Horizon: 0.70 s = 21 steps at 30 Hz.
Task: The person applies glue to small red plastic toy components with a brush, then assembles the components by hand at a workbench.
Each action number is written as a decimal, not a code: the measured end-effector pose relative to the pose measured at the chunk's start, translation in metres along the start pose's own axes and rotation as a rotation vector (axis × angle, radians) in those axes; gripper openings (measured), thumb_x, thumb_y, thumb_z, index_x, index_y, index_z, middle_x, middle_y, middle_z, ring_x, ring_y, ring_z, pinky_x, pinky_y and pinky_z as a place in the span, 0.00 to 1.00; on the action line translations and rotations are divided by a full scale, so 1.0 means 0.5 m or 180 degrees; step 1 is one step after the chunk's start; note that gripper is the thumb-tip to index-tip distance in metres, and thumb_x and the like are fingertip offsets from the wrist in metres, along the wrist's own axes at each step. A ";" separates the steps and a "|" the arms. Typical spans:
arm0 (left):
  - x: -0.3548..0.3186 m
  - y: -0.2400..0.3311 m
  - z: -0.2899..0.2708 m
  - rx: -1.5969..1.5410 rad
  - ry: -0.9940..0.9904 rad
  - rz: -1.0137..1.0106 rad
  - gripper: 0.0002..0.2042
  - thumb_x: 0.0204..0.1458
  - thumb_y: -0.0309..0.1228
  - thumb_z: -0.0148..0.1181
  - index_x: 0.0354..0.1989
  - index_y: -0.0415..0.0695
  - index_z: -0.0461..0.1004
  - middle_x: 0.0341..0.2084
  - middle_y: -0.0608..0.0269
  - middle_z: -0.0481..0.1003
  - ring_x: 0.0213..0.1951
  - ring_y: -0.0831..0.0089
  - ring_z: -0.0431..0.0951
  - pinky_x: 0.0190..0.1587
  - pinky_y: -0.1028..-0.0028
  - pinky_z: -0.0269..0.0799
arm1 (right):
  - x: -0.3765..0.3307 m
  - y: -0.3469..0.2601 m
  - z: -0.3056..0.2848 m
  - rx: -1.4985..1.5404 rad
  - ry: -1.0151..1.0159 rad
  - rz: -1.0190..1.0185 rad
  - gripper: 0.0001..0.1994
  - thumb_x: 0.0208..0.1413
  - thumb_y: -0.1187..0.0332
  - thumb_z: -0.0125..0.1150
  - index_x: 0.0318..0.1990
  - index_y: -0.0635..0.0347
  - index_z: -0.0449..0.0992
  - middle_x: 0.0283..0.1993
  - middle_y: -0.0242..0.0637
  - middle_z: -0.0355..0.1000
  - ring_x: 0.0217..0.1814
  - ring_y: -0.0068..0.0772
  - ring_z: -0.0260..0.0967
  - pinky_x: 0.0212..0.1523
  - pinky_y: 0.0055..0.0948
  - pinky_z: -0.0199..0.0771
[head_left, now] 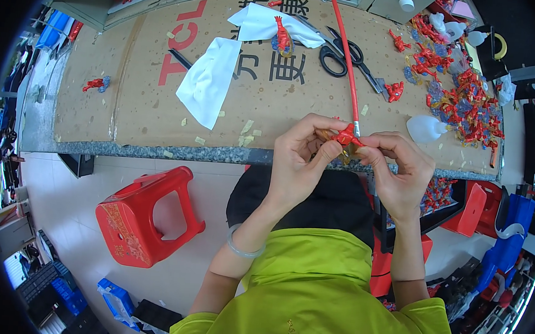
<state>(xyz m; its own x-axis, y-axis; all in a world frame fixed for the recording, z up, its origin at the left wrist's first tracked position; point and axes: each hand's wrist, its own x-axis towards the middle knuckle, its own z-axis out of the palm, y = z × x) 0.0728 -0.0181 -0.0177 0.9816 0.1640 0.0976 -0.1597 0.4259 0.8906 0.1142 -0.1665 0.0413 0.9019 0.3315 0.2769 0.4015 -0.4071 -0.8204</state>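
Observation:
Just above the table's near edge, a small glossy red figurine with a yellowish translucent part is held between both hands. My left hand is closed on its left side, thumb and fingertips pinching it. From the right, my right hand pinches its other end with thumb and forefinger. My fingers hide part of the figurine. A long red-handled paintbrush lies beyond the hands, its metal collar close to the figurine; its bristles are hidden. To the right of my right hand lies a white squeeze bottle.
Black-handled scissors, white cloths and another red figurine lie on the cardboard sheet. Many red and translucent figurines are heaped at right. A lone figurine lies far left. A red stool stands below.

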 end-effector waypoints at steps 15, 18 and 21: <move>-0.003 -0.001 0.005 0.0118 0.0189 -0.0098 0.10 0.53 0.19 0.55 0.44 0.36 0.72 0.31 0.66 0.73 0.33 0.83 0.72 0.38 0.83 0.69 | 0.017 0.009 -0.002 -0.0370 -0.0197 -0.0657 0.08 0.40 0.84 0.64 0.30 0.66 0.78 0.29 0.40 0.75 0.29 0.32 0.75 0.30 0.24 0.74; 0.002 0.004 0.009 0.0113 0.0146 -0.0055 0.10 0.53 0.19 0.55 0.44 0.36 0.72 0.31 0.66 0.73 0.33 0.84 0.71 0.38 0.83 0.69 | 0.017 0.013 -0.005 -0.0339 -0.0206 -0.0658 0.08 0.40 0.84 0.64 0.30 0.66 0.78 0.29 0.41 0.75 0.30 0.32 0.75 0.30 0.23 0.74; -0.002 -0.001 0.004 0.0111 0.0149 -0.0048 0.10 0.53 0.19 0.54 0.44 0.36 0.72 0.31 0.67 0.74 0.33 0.84 0.71 0.37 0.83 0.69 | 0.014 0.016 0.001 -0.0286 -0.0217 -0.0657 0.08 0.40 0.84 0.64 0.30 0.67 0.78 0.29 0.41 0.75 0.30 0.32 0.75 0.30 0.23 0.74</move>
<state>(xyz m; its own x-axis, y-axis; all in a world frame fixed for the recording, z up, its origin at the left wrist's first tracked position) 0.0723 -0.0201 -0.0172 0.9778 0.1997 0.0639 -0.1404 0.3975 0.9068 0.1237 -0.1669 0.0366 0.7875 0.4712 0.3973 0.5917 -0.3978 -0.7011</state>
